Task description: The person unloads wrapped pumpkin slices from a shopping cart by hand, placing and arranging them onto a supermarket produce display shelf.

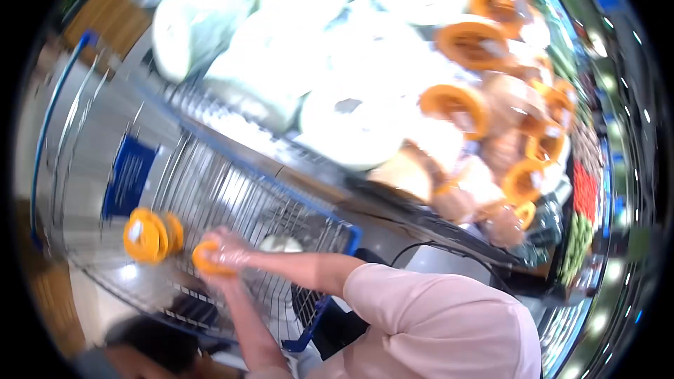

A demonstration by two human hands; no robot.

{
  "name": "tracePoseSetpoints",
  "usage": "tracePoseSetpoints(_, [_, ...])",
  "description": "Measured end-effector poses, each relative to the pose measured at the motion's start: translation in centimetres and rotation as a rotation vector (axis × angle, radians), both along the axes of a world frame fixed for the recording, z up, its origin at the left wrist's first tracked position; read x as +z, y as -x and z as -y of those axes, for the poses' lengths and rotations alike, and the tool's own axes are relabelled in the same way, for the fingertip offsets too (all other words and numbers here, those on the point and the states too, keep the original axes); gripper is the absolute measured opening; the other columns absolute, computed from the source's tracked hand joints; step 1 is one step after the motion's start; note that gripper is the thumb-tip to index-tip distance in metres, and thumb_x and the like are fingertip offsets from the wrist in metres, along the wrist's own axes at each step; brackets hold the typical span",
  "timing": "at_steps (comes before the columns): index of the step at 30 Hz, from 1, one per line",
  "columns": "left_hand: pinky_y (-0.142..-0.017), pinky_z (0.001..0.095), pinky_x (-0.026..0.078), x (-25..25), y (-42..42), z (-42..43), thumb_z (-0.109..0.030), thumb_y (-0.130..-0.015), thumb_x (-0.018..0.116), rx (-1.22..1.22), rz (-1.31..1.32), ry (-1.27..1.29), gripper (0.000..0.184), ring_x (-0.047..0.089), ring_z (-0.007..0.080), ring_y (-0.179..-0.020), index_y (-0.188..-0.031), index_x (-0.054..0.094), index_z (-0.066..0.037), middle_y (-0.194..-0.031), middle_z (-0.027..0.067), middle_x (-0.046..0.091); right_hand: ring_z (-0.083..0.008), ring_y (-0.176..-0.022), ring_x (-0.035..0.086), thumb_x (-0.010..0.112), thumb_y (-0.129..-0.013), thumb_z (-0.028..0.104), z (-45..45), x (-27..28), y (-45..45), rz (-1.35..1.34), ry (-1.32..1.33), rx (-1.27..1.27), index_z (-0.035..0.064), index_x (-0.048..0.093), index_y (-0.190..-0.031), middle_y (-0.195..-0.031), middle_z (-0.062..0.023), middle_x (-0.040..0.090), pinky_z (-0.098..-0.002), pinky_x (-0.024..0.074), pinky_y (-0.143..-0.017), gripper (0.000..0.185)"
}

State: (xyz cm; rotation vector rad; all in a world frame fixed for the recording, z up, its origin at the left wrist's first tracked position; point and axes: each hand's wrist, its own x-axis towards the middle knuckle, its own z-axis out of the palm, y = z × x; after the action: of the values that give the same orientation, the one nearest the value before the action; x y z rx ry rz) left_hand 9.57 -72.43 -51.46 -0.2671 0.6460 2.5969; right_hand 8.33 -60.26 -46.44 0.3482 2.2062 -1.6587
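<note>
Cradling the orange piece [204, 258] with both hands, the person has it over or inside the cart [354, 237], depth being hard to judge; just beside it sits the orange stack [144, 237], with a pale item [281, 243] on the other side; the right hand [232, 250] is closed around the upper side of the piece, a firm hold by the look of it; the left hand [224, 281] meets it from below, but blur swallows the fingers, so how tightly they curl cannot be told; good handling here, one would judge, means broad palms and light pressure, since a smooth rind or wrap could well slip; the lower hand should bear the weight while the upper one steadies, and any turn ought to be slow, keeping the rim off the wires and the stack unknocked; now the pose: the right arm bends at the elbow by the pink sleeve [385, 295], its forearm stretched almost level across the view; the left forearm [254, 330] climbs steeply from the bottom edge; the two converge at the piece, wrists close together.
</note>
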Motion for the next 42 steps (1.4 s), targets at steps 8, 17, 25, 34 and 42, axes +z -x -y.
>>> tracePoseSetpoints(8, [-0.113,0.0514,0.046,16.8,2.6,-8.9,-0.059,-0.097,0.047,0.397,-0.251,0.622,0.076,0.047,0.0378,-0.138,-0.154,0.037,-0.01,-0.148,0.02,0.045,-0.0382,-0.129,0.052,0.082,-0.076,0.061,-13.6,31.3,-1.5,-0.174,0.024,0.0,0.0163,0.045,-0.146,-0.14,-0.0181,0.047,-0.0498,0.0475,-0.107,0.09])
tracePoseSetpoints(17, [-0.094,0.0374,0.043,38.7,2.2,-37.9,-0.038,-0.099,0.056,-0.445,-0.283,0.242,0.039,0.057,0.0163,-0.107,-0.129,0.065,-0.014,-0.118,0.0014,0.066,-0.0234,-0.133,0.049,0.079,-0.087,0.052,-39.3,42.8,-10.8,-0.418,0.319,-0.637,0.0132,0.035,-0.154,-0.143,-0.0108,0.049,-0.0422,0.0475,-0.107,0.088])
tracePoseSetpoints(25, [-0.103,0.0337,0.046,38.9,1.8,-51.2,-0.045,-0.101,0.061,-0.686,-0.408,0.244,0.055,0.06,0.0165,-0.116,-0.143,0.054,-0.011,-0.133,0.0032,0.062,-0.023,-0.111,0.063,0.089,-0.078,0.038,-48.7,39.4,-11.7,-0.554,-0.189,-0.883,-0.005,0.051,-0.139,-0.126,-0.0169,0.063,-0.0336,0.0527,-0.094,0.084])
tracePoseSetpoints(34, [-0.112,0.0366,0.042,36.4,2.8,-51.2,-0.045,-0.103,0.055,-0.745,-0.537,0.113,0.06,0.054,0.0209,-0.131,-0.147,0.049,-0.005,-0.143,0.009,0.056,-0.0383,-0.134,0.046,0.094,-0.06,0.049,-46.0,39.3,-12.5,-0.46,-0.61,-0.858,-0.0061,0.042,-0.146,-0.144,-0.0257,0.042,-0.0447,0.0378,-0.116,0.115])
tracePoseSetpoints(42, [-0.107,0.0416,0.048,39.7,5.3,-52.2,-0.058,-0.102,0.052,-1.011,-0.364,0.334,0.064,0.061,0.0219,-0.122,-0.145,0.052,-0.01,-0.136,0.009,0.063,-0.0397,-0.139,0.043,0.091,-0.059,0.055,-47.2,39.6,-13.3,-0.438,-0.814,-0.638,0.0026,0.034,-0.153,-0.146,-0.0231,0.04,-0.0438,0.0396,-0.116,0.122])
